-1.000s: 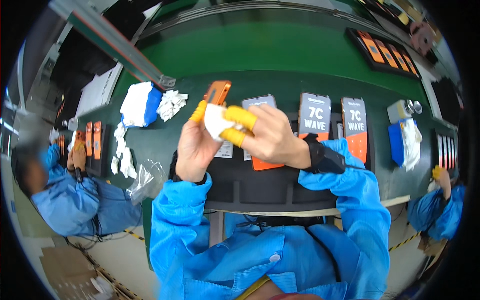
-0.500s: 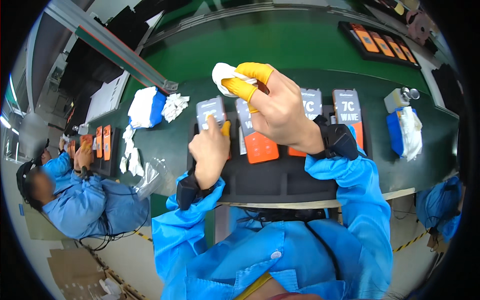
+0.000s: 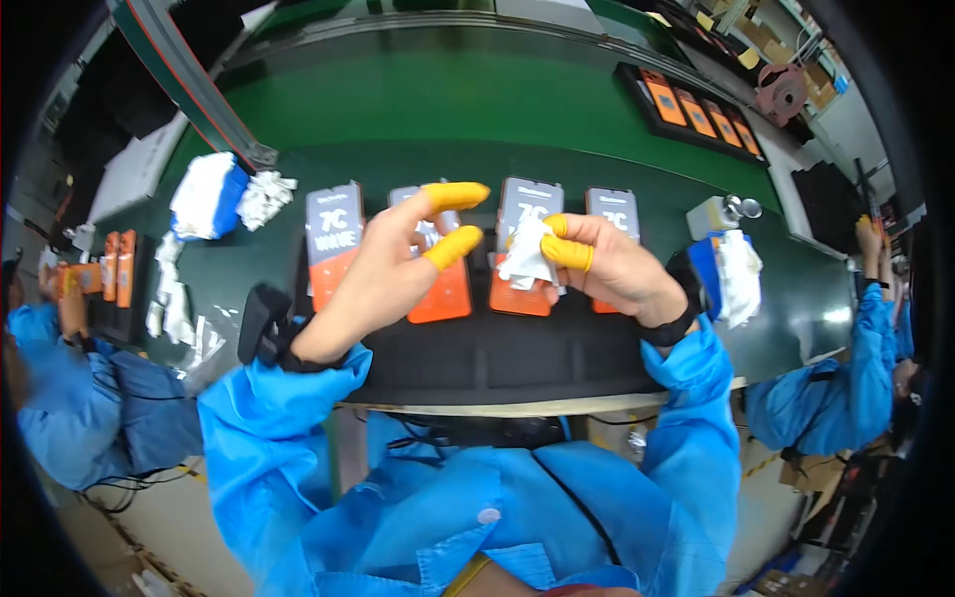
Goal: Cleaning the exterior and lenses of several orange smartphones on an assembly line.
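Four phones (image 3: 330,244) lie in the black tray (image 3: 517,366). Above it, the right hand (image 3: 627,274) pinches white cloth (image 3: 525,259); the left hand (image 3: 388,264) is spread.

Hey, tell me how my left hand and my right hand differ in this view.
Your left hand is empty, while your right hand holds a white cloth. The left hand's covered digits are spread apart; the right hand's are closed on the cloth. The left hand's point rightward, the right hand's leftward. Both wear yellow finger covers.
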A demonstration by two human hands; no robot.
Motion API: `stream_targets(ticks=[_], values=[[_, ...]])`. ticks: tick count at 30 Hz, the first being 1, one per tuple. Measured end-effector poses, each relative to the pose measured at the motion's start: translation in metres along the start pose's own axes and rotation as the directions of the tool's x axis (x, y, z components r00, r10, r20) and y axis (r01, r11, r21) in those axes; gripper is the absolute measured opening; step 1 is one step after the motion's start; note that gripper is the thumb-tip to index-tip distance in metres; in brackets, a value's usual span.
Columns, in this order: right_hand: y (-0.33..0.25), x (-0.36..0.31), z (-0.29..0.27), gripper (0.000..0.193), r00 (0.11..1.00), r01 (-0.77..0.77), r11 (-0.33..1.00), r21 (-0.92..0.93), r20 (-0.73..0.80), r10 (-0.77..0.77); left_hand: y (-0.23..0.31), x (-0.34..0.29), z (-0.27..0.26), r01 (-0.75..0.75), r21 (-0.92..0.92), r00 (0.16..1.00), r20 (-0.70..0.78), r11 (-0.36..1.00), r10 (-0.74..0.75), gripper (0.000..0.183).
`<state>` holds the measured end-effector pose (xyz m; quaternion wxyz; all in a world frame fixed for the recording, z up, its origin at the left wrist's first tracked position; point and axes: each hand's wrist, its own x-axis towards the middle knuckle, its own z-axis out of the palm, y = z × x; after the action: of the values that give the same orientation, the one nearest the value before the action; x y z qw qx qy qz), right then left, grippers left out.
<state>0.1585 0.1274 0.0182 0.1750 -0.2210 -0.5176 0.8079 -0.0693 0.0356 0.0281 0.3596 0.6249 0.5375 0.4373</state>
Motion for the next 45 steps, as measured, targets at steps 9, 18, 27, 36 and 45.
stream_targets(ticks=[9,18,27,36,45], values=[[0.033,-0.043,-0.031,0.021,0.945,-0.131,0.963,-0.237,-0.323,0.049,-0.034,0.020,0.059,0.410,-0.309,0.864,0.432,0.858,-0.258,0.018],[0.054,-0.124,-0.081,0.018,0.658,0.237,0.947,-0.217,-0.682,-0.321,-0.017,-0.029,0.093,-0.238,0.054,0.842,0.510,0.970,0.178,0.039],[0.019,-0.182,-0.110,0.022,0.059,-0.704,0.243,-0.667,-0.395,-0.917,-0.016,-0.047,0.096,-0.474,0.254,0.709,0.678,0.843,0.194,0.042],[0.000,-0.193,-0.184,0.023,0.128,-0.668,0.236,-0.705,-0.421,-0.898,-0.006,-0.056,0.054,-0.392,0.437,0.752,0.659,0.810,0.009,0.043],[-0.030,-0.136,-0.065,0.017,0.742,-0.164,0.381,-0.910,-0.369,-0.561,0.014,0.003,0.083,0.001,-0.095,0.965,0.263,0.996,0.024,0.023]])
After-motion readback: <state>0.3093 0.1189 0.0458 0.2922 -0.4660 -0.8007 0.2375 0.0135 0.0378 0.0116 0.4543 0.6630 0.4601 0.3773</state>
